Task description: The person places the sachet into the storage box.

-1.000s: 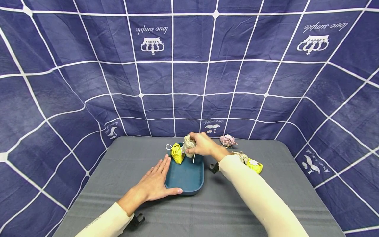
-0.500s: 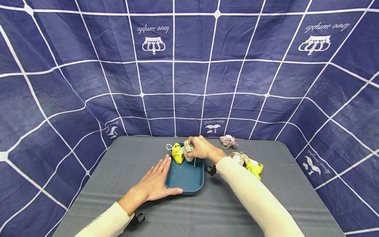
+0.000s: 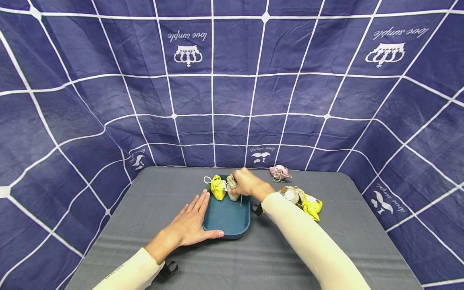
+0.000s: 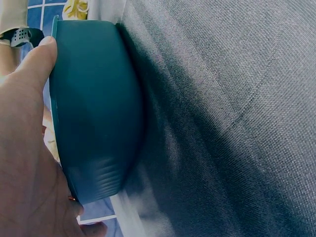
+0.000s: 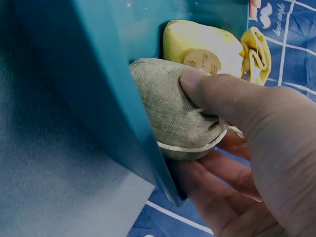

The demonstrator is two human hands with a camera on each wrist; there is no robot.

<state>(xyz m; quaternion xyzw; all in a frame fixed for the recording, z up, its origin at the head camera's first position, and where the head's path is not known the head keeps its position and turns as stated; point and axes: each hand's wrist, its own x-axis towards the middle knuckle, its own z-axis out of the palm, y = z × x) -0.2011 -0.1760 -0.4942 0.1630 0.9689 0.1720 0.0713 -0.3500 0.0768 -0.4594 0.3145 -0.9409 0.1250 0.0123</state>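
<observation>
A dark blue tray [image 3: 225, 219] stands on the grey table. My left hand [image 3: 186, 225] lies along its left side, fingers straight, thumb on the near rim; the left wrist view has the thumb against the wall of the tray [image 4: 94, 108]. At the tray's far right corner my right hand [image 3: 248, 184] holds a beige drawstring pouch [image 5: 165, 101], thumb on one side and fingers mostly hidden behind it. Beside this pouch, inside the tray, sits a yellow drawstring pouch [image 3: 218, 188], with a round brown tag [image 5: 202, 60] showing in the right wrist view.
Right of the tray, another beige pouch [image 3: 293, 194] with a white flower lies against a second yellow pouch [image 3: 311, 206]. A pink pouch [image 3: 280, 172] rests farther back near the table's far edge. Blue checked cloth [image 3: 232, 96] hangs behind and at both sides.
My right hand has lowered the beige pouch into the tray and shifted slightly right. The pouches beyond the right sleeve show more fully. The left hand stays in place.
</observation>
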